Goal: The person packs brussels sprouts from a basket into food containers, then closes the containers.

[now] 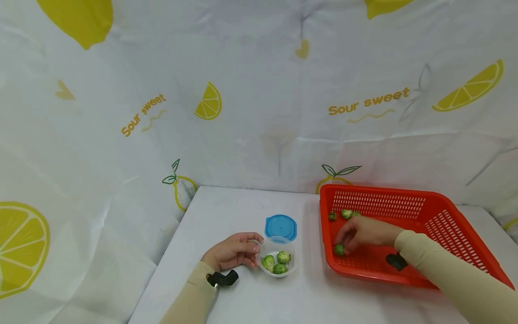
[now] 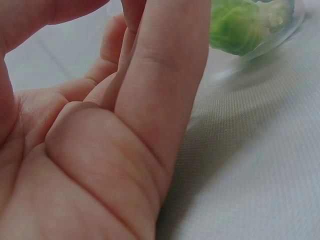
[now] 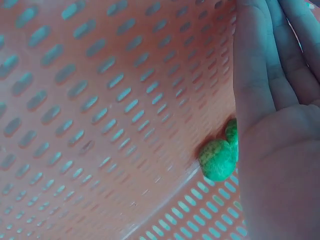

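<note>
A small clear plastic bowl [image 1: 292,265] stands on the white table with several Brussels sprouts [image 1: 284,257] in it. My left hand [image 1: 234,252] holds its left rim, thumb and fingertips close together there; the left wrist view shows a sprout [image 2: 237,25] in the bowl beyond my fingers. Inside the red basket [image 1: 380,271], near its left wall, my right hand [image 1: 366,234] pinches a green Brussels sprout [image 1: 339,249] between thumb and fingers. Its fingertips run out of the right wrist view, where two other sprouts [image 3: 218,161] lie beside the hand [image 3: 280,120], one partly hidden.
Just behind the bowl lies a blue lid [image 1: 280,227]. More Brussels sprouts [image 1: 346,213] rest at the basket's far left corner. The basket's slotted walls rise around my right hand. A white lemon-print cloth [image 1: 259,112] hangs behind the table [image 1: 226,207].
</note>
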`<state>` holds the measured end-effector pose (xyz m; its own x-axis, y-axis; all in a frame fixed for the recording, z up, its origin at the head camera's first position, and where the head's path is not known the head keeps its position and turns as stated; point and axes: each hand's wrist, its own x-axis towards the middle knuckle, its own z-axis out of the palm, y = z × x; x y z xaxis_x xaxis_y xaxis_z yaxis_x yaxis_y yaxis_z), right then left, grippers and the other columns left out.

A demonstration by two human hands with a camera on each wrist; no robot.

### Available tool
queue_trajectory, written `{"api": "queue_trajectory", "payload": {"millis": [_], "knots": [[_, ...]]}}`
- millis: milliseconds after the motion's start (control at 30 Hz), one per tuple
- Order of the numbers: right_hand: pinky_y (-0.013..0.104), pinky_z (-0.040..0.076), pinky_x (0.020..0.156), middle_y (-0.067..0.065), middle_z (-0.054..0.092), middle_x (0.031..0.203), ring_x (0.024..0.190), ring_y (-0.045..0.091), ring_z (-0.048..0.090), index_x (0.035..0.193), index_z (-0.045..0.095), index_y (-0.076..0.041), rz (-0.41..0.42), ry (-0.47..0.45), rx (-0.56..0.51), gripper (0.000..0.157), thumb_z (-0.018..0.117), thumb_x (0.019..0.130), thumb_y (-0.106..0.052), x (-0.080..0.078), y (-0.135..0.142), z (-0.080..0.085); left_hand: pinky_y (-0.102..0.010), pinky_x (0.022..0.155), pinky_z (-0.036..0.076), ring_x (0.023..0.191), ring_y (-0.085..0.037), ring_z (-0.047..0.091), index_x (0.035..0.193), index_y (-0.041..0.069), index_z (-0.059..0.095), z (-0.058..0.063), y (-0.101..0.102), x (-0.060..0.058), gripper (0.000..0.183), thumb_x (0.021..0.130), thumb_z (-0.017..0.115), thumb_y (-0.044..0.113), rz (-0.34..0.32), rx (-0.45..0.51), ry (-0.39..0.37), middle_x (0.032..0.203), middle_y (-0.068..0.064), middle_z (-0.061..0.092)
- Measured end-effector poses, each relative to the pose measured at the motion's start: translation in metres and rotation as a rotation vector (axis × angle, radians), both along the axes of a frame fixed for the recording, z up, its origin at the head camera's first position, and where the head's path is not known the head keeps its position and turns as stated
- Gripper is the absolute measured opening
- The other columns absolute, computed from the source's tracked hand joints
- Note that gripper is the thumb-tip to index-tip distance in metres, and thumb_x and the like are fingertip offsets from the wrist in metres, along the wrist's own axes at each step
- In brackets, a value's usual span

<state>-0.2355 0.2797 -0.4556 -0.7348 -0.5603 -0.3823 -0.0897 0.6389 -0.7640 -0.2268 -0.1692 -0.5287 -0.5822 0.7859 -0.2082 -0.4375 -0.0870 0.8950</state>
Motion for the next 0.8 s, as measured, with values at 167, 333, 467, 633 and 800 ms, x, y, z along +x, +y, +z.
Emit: {"api": "queue_trajectory", "payload": {"millis": [167, 333, 467, 633, 800], "knots": [[0.024, 0.062, 0.08, -0.001, 0.081, 0.099, 0.094, 0.017, 0.073, 0.112, 0.083, -0.018, -0.008, 0.068, 0.051, 0.021, 0.085, 0.091, -0.019, 0.0, 0.008, 0.006, -0.025, 0.077, 0.066, 0.08, -0.012, 0.079, 0.128, 0.011, 0.053, 0.0, 0.0, 0.0, 0.02, 0.108, 0.057, 0.009, -0.001, -0.005, 0.003, 0.087, 0.005, 0.072], [0.024, 0.063, 0.08, 0.001, 0.082, 0.1, 0.093, 0.017, 0.074, 0.114, 0.083, -0.017, -0.031, 0.097, 0.02, 0.022, 0.084, 0.092, -0.019, 0.002, 0.017, 0.017, -0.026, 0.076, 0.067, 0.08, -0.012, 0.079, 0.128, 0.01, 0.054, 0.001, 0.0, 0.001, 0.021, 0.107, 0.059, 0.009, 0.001, -0.001, 0.014, 0.087, 0.004, 0.072], [0.025, 0.063, 0.082, 0.003, 0.082, 0.104, 0.094, 0.017, 0.075, 0.117, 0.082, -0.014, -0.066, 0.098, -0.009, 0.025, 0.085, 0.093, -0.02, 0.005, 0.022, 0.029, -0.026, 0.076, 0.067, 0.08, -0.013, 0.079, 0.129, 0.01, 0.054, 0.003, 0.001, 0.001, 0.023, 0.107, 0.061, 0.011, 0.007, -0.016, 0.006, 0.086, 0.004, 0.073], [0.025, 0.063, 0.083, 0.004, 0.082, 0.11, 0.098, 0.017, 0.075, 0.12, 0.081, -0.013, -0.105, 0.116, -0.022, 0.029, 0.084, 0.094, -0.022, 0.009, 0.028, 0.041, -0.026, 0.077, 0.067, 0.081, -0.013, 0.08, 0.129, 0.011, 0.055, 0.003, 0.001, 0.001, 0.021, 0.108, 0.058, 0.01, 0.01, -0.02, 0.0, 0.086, 0.004, 0.073], [0.024, 0.063, 0.083, 0.002, 0.081, 0.113, 0.099, 0.016, 0.074, 0.122, 0.08, -0.014, -0.135, 0.137, -0.007, 0.029, 0.083, 0.095, -0.025, 0.017, 0.034, 0.049, -0.026, 0.077, 0.066, 0.081, -0.013, 0.08, 0.13, 0.009, 0.053, 0.003, 0.001, 0.001, 0.022, 0.109, 0.058, 0.011, 0.004, -0.017, -0.001, 0.086, 0.003, 0.073]]}}
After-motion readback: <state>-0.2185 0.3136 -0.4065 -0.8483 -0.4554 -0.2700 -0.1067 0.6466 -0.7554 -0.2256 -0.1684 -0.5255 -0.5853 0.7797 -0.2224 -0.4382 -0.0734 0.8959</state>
